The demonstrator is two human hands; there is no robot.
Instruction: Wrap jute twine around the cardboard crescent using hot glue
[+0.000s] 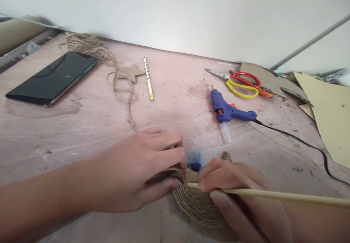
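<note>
My left hand (142,166) rests on the left side of a round piece wound with jute twine (197,203), its fingers curled and pressing the twine at the rim. In my right hand (240,195) a thin wooden stick (273,195) is pinched between thumb and fingers, its tip lying across the top of the wound piece. A strip of bare cardboard (191,176) shows between the two hands, with a small blue object (195,166) just behind it. Loose twine (128,100) runs from under my left hand back to a bundle (87,46).
A blue glue gun (229,110) with a black cord (300,142) lies right of centre. Behind it are red and yellow scissors (240,82) and cardboard scraps (328,115). A phone (51,77), a cardboard star (131,72) and a pencil (148,78) lie at the left.
</note>
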